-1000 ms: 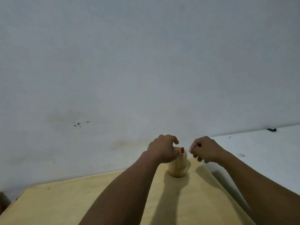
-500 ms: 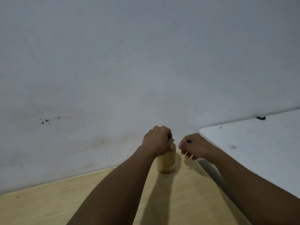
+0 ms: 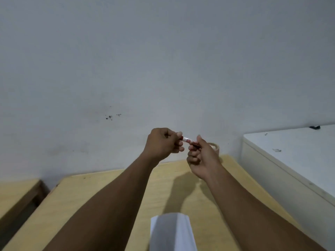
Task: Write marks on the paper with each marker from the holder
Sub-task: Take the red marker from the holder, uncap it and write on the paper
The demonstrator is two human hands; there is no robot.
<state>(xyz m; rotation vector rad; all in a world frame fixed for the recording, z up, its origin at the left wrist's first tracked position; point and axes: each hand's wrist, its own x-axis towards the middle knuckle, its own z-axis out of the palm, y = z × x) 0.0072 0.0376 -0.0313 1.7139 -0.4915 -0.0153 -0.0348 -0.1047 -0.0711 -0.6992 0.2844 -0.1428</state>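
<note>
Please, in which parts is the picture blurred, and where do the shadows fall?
Head view: dim, flat light; the white sheet of paper and the small red-and-white marker look soft with blur; arm shadows fall on the pale wooden table toward the wall.

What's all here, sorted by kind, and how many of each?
Hands: 2, left hand and right hand
Marker: 1, held between both hands
Holder: 1
Paper: 1
Total: 5

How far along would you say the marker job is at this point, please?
One marker is out of the holder and gripped between left hand and right hand, apparently being uncapped. The paper shows no marks where visible, so all the writing remains.
</note>
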